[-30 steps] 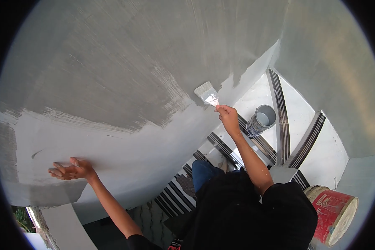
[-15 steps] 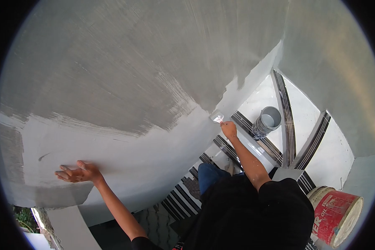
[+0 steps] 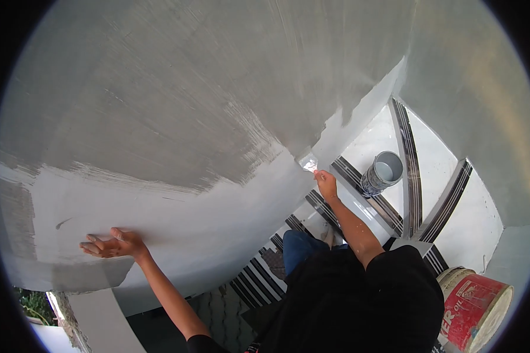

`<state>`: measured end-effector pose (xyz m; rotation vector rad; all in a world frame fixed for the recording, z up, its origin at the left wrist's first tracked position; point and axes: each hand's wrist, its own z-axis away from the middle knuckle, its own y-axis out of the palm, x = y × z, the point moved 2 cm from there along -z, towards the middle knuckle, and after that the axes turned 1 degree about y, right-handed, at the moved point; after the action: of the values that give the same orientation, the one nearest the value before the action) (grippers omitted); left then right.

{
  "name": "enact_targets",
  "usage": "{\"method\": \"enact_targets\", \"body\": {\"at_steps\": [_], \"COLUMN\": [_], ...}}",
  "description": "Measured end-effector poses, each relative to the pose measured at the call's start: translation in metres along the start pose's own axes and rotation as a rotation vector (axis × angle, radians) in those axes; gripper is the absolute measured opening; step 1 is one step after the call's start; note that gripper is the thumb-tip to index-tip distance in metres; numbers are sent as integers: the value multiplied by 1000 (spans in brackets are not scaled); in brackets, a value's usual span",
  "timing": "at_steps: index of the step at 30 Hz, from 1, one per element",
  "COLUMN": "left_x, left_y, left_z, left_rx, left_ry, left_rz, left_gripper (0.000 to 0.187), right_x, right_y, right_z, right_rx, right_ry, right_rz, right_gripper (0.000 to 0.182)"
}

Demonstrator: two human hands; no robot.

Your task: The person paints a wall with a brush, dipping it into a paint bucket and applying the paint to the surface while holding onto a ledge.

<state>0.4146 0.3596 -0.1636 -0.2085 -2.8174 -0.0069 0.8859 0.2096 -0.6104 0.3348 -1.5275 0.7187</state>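
Note:
My left hand (image 3: pixel 115 243) is spread near the white-coated lower part of the wall (image 3: pixel 176 220), with pale smears on its fingers; nothing is in it. My right hand (image 3: pixel 326 183) grips the handle of a putty knife (image 3: pixel 308 162), its fingers wrapped round it. The wide, shiny blade lies against the wall where the grey surface meets the white coat. Right of this hand, a metal bucket (image 3: pixel 383 173) with greyish-white contents stands on a white step with dark stripes.
Winding steps (image 3: pixel 439 200) with black striped edges run down past my legs. A red and white tub (image 3: pixel 476 309) lies at the lower right. At the lower left are a rough wall edge (image 3: pixel 65 317) and green plants outside.
The view has shifted a little, so the steps and bucket sit slightly further right. My right hand and the putty knife have moved very slightly; the left hand looks nearly the same.

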Motion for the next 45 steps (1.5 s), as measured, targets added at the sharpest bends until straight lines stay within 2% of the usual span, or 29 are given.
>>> {"method": "enact_targets", "body": {"at_steps": [4, 6, 9, 12, 14, 15, 18, 19, 22, 25, 28, 32, 35, 38, 42, 45], "left_x": [-8, -6, -2, -4, -2, 0, -1, -2, -4, -1, 0, 5, 4, 7, 5, 10], "left_y": [1, 3, 3, 3, 5, 5, 4, 4, 5, 5, 10, 7, 8, 9, 8, 9], "left_z": [-2, -2, 0, 0, 2, 4, 4, 4, 2, 3, 4, 11, 10, 12, 11, 13], "left_rx": [-65, -80, -57, -60, -56, -54, -36, -39, -53, -49, -20, 24, 2, 12, 36, 47], "left_ry": [-18, -9, -19, -42, 1, 20, -19, -23, -26, -23, -52, -68, -58, -79, -121, -73], "left_rz": [9, 24, 19, 56, 19, -3, 4, 8, 38, 65, 64, 34, 18, 46, 64, 33], "left_gripper": [71, 71, 71, 70, 69, 69, 68, 68, 68, 68, 67, 67, 69, 66, 64, 65], "right_x": [-47, -49, -16, 42, 71, 77, 47, 27, -33, 12, 59, 108, 79, 1, -40, -72], "right_y": [-3, 0, 4, -15, -43, -51, -58, -55, -33, -21, -40, -65, -41, -9, -4, -9], "right_z": [5, -5, -25, -25, -8, -2, 0, -4, -27, -39, -21, -4, -20, -37, -32, -27], "right_rx": [66, 106, 60, 52, 70, 82, 96, 45, 19, 0, -2, 185, 206, 176, 176, 124], "right_ry": [244, 334, 321, 195, 198, 195, 253, 210, 223, 197, 142, 179, 51, 15, 139, 224], "right_rz": [322, 424, 390, 339, 77, -52, -165, 30, 262, 287, 15, -517, -514, -421, -258, -46], "right_gripper": [41, 41, 38, 40, 40, 41, 42, 41, 41, 40, 40, 36, 35, 35, 39, 41]}}
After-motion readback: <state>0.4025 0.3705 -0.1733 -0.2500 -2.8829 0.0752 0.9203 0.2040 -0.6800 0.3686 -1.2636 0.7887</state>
